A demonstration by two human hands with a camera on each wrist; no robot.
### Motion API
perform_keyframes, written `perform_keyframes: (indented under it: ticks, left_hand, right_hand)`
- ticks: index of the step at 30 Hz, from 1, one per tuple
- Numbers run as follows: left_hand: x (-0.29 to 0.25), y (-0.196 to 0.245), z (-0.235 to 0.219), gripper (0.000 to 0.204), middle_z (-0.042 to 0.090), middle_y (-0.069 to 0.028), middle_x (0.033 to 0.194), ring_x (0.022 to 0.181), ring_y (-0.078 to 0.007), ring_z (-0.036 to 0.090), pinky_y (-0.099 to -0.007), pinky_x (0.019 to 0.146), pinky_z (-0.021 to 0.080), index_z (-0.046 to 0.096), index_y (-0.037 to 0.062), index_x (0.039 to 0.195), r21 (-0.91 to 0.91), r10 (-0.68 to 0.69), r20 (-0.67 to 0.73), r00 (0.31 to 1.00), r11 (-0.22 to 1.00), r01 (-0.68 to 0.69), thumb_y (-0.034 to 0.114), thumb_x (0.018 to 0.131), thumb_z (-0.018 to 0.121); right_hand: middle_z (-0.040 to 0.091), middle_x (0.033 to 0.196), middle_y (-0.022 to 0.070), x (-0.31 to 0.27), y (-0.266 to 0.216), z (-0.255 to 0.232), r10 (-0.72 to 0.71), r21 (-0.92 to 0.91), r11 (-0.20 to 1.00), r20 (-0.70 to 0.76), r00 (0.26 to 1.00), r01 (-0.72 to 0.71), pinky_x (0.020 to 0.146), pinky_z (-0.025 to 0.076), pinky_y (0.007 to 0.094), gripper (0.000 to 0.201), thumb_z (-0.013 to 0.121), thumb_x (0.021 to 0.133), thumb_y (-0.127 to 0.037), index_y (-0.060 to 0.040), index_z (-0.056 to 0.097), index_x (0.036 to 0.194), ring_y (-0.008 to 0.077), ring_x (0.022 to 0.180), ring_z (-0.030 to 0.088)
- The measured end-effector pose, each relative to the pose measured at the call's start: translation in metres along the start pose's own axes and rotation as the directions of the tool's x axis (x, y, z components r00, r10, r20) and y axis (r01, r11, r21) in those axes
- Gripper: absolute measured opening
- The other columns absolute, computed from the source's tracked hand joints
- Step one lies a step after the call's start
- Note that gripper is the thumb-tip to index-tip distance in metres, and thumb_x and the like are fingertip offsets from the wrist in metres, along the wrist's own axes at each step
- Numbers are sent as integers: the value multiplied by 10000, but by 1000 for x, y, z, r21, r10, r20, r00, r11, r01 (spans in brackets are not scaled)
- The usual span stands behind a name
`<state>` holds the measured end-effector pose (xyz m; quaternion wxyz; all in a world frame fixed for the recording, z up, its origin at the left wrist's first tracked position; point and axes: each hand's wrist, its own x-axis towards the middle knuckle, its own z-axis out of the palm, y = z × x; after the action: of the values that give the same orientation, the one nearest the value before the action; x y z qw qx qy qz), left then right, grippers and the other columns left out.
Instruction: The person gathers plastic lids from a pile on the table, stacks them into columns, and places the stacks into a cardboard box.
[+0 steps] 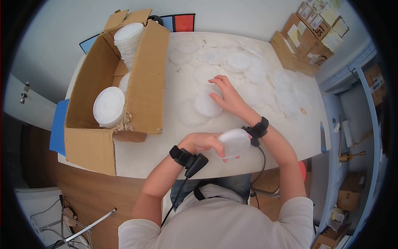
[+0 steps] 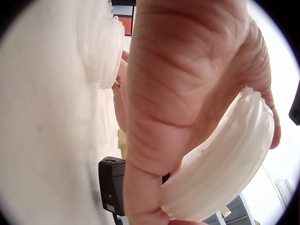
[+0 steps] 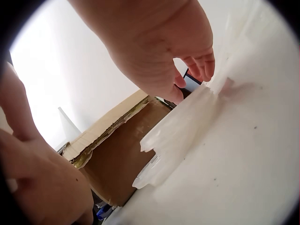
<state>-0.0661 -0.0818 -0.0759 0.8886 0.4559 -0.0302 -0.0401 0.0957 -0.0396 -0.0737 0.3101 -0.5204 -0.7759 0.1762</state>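
Observation:
The left hand [image 1: 205,142] grips a small stack of white translucent discs [image 1: 234,142] near the table's front edge; in the left wrist view, its thumb and fingers curl round the stack [image 2: 220,159]. Farther forward, the right hand [image 1: 229,97] hovers with spread, slightly bent fingers over a white disc [image 1: 206,101] on the table. The right wrist view shows the right hand [image 3: 173,51] at the edge of the translucent discs [image 3: 180,126], holding none; whether a fingertip touches them cannot be told.
A cardboard box [image 1: 147,79] at the left of the table [image 1: 145,159] contains stacks of white discs [image 1: 109,106]. Many flat translucent discs [image 1: 286,93] spread over the table's middle and right. Smaller cartons [image 1: 304,39] stand at the back right, and a blue-handled tool [image 1: 323,139] lies at the right edge.

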Motion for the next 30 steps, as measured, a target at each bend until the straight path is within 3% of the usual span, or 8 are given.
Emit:
perform_keyframes:
  ticks: [4,6,16,19,21,24,28,30]
  left_hand:
    - [0,-4,-2,732,535,-124,1055,939,-191,501,-300,756,437,296,57,1327,15,-20,-7,1000,1000,20,96,644,555]
    - [0,-5,-2,729,532,-130,1070,949,-196,500,-301,772,434,299,55,1327,35,-28,-9,1000,999,29,97,647,558]
    - [1,2,6,705,535,-130,1050,946,-191,506,-296,745,451,313,46,1310,30,5,-33,999,1000,-4,86,653,564]
    - [1,-3,0,700,542,-126,1037,923,-185,515,-294,743,450,322,46,1303,34,-8,-18,1000,999,9,89,651,572]
    - [1,-5,-3,693,549,-119,1024,913,-184,520,-291,741,451,328,45,1296,34,-24,-46,999,999,25,90,651,576]
    - [1,-5,-3,699,540,-115,1037,927,-188,520,-295,739,452,321,52,1303,41,-47,-52,998,998,49,89,652,572]
    - [1,2,3,703,528,-116,1056,936,-194,521,-300,738,453,317,56,1308,31,-19,-38,999,999,20,87,652,569]
    - [0,3,4,715,519,-117,1065,952,-195,515,-306,735,454,308,68,1319,18,0,-42,999,1000,1,75,650,563]
  right_hand:
    - [215,1351,228,-5,-22,-4,37,-19,999,156,987,-34,974,295,421,687,670,732,-341,-82,348,1281,372,1220,287]
    - [218,1354,236,-9,-17,3,-93,-134,981,302,949,139,1021,209,451,823,692,678,-434,-96,307,1322,388,1259,210]
    - [273,1348,181,0,-17,-7,-26,35,999,275,961,17,1034,210,412,856,712,671,-383,-87,267,1340,328,1264,235]
    - [269,1347,192,-1,-11,4,-43,12,999,334,942,42,1029,208,424,831,696,686,-396,-87,279,1336,339,1263,233]
    - [271,1339,207,-5,-10,12,-67,-174,976,345,936,134,1022,205,441,798,658,718,-419,-85,281,1336,350,1257,240]
    - [284,1319,220,-8,-10,19,-105,-245,953,289,952,179,1013,209,454,742,618,751,-417,-88,291,1330,362,1247,247]
    - [305,1294,224,-5,-13,16,-122,-221,956,294,948,192,1004,224,452,696,600,765,-389,-87,305,1318,362,1221,275]
    - [326,1267,225,-2,-19,6,-5,-56,998,227,974,18,991,241,453,677,606,758,-356,-77,318,1304,360,1185,309]
